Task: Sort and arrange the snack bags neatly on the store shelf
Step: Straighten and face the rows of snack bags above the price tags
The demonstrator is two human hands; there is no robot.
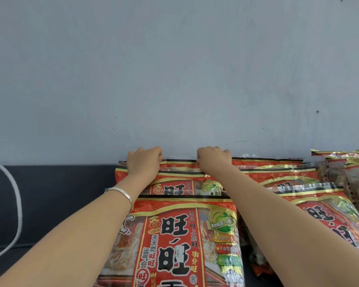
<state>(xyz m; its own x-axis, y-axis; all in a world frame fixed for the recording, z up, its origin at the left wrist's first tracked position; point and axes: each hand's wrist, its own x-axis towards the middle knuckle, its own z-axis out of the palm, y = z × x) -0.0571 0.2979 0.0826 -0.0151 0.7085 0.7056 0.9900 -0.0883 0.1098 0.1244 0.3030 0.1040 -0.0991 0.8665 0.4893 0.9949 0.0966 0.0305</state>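
Rearmost red snack bag (180,165): stands at the back of the dark shelf (56,195), against the grey wall (174,69), likely so the row behind stays squared. Left hand (143,161) and right hand (214,159): both curled closed over its top seam, one toward each end, probably to keep it level. Front bag (180,241): overlaps it, label facing out. Adjacent stack (288,179): same red bags, shingled to the right. Brownish bags (344,168): far right, grouped apart. White cable (17,204): left edge.
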